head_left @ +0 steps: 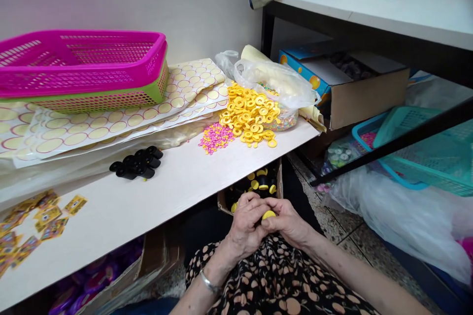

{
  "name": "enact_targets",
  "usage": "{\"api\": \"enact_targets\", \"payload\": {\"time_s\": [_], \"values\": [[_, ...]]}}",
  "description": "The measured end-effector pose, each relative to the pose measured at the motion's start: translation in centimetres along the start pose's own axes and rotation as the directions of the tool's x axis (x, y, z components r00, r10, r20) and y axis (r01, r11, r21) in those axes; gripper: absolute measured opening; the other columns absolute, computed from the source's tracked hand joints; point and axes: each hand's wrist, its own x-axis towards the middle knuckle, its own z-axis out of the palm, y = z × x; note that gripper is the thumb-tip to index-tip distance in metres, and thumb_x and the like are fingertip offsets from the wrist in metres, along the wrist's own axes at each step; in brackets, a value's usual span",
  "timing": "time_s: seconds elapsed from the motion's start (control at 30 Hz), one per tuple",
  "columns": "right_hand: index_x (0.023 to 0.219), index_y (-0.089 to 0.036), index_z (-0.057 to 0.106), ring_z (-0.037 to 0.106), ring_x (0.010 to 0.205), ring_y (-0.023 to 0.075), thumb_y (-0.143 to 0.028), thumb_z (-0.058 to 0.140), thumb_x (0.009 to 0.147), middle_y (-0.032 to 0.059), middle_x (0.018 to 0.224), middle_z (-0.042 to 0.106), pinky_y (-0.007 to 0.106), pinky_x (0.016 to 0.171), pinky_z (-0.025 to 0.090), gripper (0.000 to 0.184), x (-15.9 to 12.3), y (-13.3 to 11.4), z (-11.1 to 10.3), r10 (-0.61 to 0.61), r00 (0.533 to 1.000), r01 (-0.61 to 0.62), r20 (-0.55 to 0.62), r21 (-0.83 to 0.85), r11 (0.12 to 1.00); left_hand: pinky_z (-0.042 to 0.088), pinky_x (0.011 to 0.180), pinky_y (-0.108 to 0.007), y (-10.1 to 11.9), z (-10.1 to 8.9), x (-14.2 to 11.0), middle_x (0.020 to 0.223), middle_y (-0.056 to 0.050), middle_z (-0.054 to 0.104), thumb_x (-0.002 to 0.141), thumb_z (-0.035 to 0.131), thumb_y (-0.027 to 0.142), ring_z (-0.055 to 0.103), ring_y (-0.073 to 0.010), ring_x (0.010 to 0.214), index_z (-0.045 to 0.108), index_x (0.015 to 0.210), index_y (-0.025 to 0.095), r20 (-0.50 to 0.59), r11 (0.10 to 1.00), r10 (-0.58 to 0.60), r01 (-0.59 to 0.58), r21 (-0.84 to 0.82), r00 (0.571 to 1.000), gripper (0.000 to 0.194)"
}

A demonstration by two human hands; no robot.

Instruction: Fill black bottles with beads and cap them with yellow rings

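My left hand point(247, 221) and my right hand point(286, 222) meet above my lap, with fingers closed round one small piece. Only its yellow round cap point(268, 214) shows between them; the rest is hidden by the fingers. Just beyond my hands is an open cardboard box point(280, 182) of black pieces with yellow caps point(263, 180). On the white table lie a cluster of black cup-shaped pieces point(137, 163), a heap of yellow plastic rings point(251, 113) and a patch of small pink and yellow beads point(216, 139).
Stacked pink point(111, 75) and green baskets stand on sheets of round stickers point(114, 125). Small printed packets point(48, 216) lie at the left. A clear bag point(284, 83) sits behind the rings. Right are a shelf point(369, 10), a blue carton point(306, 74) and a teal basket point(439, 147).
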Motion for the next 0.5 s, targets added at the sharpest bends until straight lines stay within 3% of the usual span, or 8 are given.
{"api": "enact_targets", "payload": {"time_s": [0.17,0.27,0.37,0.4,0.43,0.47,0.5], "values": [[0.09,-0.011,0.064,0.055,0.071,0.0112,-0.014,0.077,0.054,0.0023,0.081,0.063,0.022,0.064,0.042,0.038,0.5,1.2,0.2,0.114,0.992,-0.114,0.053,-0.01,0.993,0.04,0.079,-0.042,-0.4,0.5,-0.9,0.072,-0.007,0.059,0.081,0.052,0.035,0.048,-0.0207,0.08,0.062,0.08,0.016,-0.017,0.999,-0.002,0.003,0.05,1.0,0.022],[0.091,-0.011,0.062,0.057,0.073,0.0141,-0.023,0.073,0.062,0.0035,0.08,0.063,0.027,0.067,0.043,0.033,2.0,1.7,0.2,0.119,0.992,-0.115,0.044,-0.082,0.99,0.041,0.077,-0.04,-1.1,0.2,-1.2,0.071,-0.006,0.058,0.08,0.053,0.029,0.048,-0.0196,0.079,0.061,0.079,0.016,-0.053,0.995,-0.037,0.041,0.086,0.998,0.016],[0.101,-0.015,0.059,0.057,0.078,0.0175,-0.031,0.065,0.07,0.0046,0.087,0.063,0.03,0.069,0.045,0.036,4.2,1.8,0.5,0.045,0.997,-0.018,0.062,-0.381,0.924,0.044,0.08,-0.037,-2.1,-2.2,-1.4,0.088,-0.007,0.06,0.075,0.061,0.026,0.05,-0.0201,0.089,0.061,0.095,0.017,-0.038,0.984,-0.106,0.11,0.138,0.994,0.022],[0.105,-0.017,0.058,0.056,0.084,0.0193,-0.031,0.064,0.071,0.0055,0.093,0.063,0.032,0.073,0.045,0.037,5.0,1.7,0.5,-0.01,0.997,0.052,0.079,-0.547,0.835,0.045,0.082,-0.037,-2.5,-3.5,-1.6,0.097,-0.008,0.06,0.073,0.064,0.027,0.05,-0.0207,0.094,0.06,0.103,0.018,-0.059,0.977,-0.124,0.133,0.164,0.99,0.032],[0.107,-0.018,0.058,0.055,0.092,0.0213,-0.03,0.064,0.071,0.0067,0.101,0.062,0.034,0.078,0.044,0.039,5.7,1.6,0.6,-0.071,0.991,0.13,0.111,-0.712,0.69,0.046,0.083,-0.036,-3.0,-5.1,-1.8,0.105,-0.01,0.058,0.071,0.066,0.028,0.051,-0.0212,0.098,0.057,0.109,0.018,-0.115,0.967,-0.144,0.165,0.195,0.983,0.041],[0.11,-0.019,0.057,0.052,0.099,0.0234,-0.029,0.064,0.071,0.0078,0.108,0.06,0.036,0.083,0.042,0.04,6.5,1.6,0.6,-0.12,0.98,0.199,0.16,-0.844,0.497,0.047,0.082,-0.036,-3.7,-6.8,-2.0,0.11,-0.01,0.056,0.07,0.067,0.031,0.051,-0.0216,0.101,0.056,0.112,0.019,-0.215,0.95,-0.163,0.212,0.229,0.963,0.045],[0.112,-0.02,0.056,0.049,0.106,0.0251,-0.027,0.064,0.071,0.0089,0.114,0.057,0.037,0.087,0.04,0.042,7.2,1.6,0.5,-0.147,0.965,0.251,0.216,-0.925,0.285,0.048,0.08,-0.035,-4.4,-8.7,-2.2,0.11,-0.01,0.056,0.071,0.066,0.032,0.053,-0.0214,0.1,0.058,0.109,0.02,-0.357,0.919,-0.185,0.289,0.266,0.916,0.041]]}}
